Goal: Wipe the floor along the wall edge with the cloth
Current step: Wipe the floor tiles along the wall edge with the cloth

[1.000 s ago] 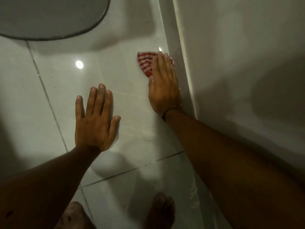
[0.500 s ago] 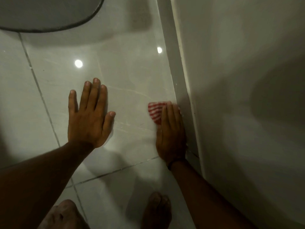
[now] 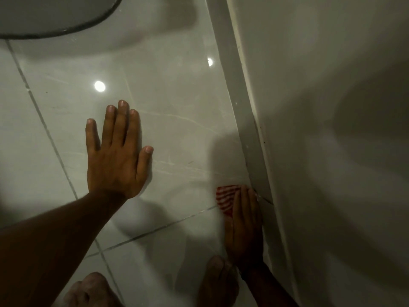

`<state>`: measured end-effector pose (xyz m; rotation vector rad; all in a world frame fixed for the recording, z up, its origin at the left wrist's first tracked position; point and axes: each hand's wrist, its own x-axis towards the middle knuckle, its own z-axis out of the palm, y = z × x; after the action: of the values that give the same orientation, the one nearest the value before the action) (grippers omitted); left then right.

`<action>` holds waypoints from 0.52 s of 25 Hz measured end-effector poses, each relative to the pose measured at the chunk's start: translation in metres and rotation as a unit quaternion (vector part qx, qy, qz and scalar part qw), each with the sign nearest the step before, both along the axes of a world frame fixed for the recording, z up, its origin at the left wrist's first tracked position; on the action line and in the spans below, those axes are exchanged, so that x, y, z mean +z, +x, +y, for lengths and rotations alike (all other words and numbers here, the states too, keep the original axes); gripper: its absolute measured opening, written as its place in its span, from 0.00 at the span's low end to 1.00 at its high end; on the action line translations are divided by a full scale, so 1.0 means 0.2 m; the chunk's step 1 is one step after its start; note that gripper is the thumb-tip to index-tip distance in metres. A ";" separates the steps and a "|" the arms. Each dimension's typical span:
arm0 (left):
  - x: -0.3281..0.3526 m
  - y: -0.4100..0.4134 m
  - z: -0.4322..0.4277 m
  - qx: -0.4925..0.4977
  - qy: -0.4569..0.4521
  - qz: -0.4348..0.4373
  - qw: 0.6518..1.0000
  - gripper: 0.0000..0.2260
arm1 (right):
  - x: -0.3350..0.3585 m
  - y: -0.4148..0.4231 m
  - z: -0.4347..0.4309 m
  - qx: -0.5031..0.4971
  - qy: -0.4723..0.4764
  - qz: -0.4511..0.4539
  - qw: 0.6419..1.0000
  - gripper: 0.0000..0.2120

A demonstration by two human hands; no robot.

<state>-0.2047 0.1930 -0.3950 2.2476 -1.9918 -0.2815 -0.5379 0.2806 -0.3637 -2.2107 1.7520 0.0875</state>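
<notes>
A red and white striped cloth point(image 3: 225, 198) lies flat on the glossy grey floor tiles point(image 3: 177, 120), right beside the skirting point(image 3: 243, 107) at the foot of the white wall point(image 3: 321, 107). My right hand point(image 3: 244, 224) presses down on the cloth with fingers together, and only the cloth's far left corner shows. My left hand point(image 3: 117, 151) rests flat on the floor to the left, fingers spread, holding nothing.
A dark round mat or base point(image 3: 55, 16) fills the top left corner. My two bare feet point(image 3: 95, 291) point(image 3: 218, 282) stand at the bottom edge, the right one just behind my right hand. Grout lines cross the tiles.
My right hand has slid the cloth back along the skirting toward my feet, from far up the wall edge to close by my right foot. The left hand has stayed planted.
</notes>
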 end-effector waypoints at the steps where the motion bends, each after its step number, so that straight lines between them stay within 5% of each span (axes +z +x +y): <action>1: 0.00 -0.01 0.00 -0.001 0.001 0.002 1.000 0.36 | 0.00 0.03 -0.04 -0.005 0.002 -0.002 1.000 0.29; 13: 0.01 0.01 0.01 -0.001 -0.007 -0.010 1.000 0.36 | 0.00 0.83 -1.41 0.027 -0.053 -0.071 0.996 0.30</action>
<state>-0.2024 0.1945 -0.3925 2.2478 -2.0000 -0.2458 -0.3712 -0.0012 -0.3644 -2.2780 1.6552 -0.1494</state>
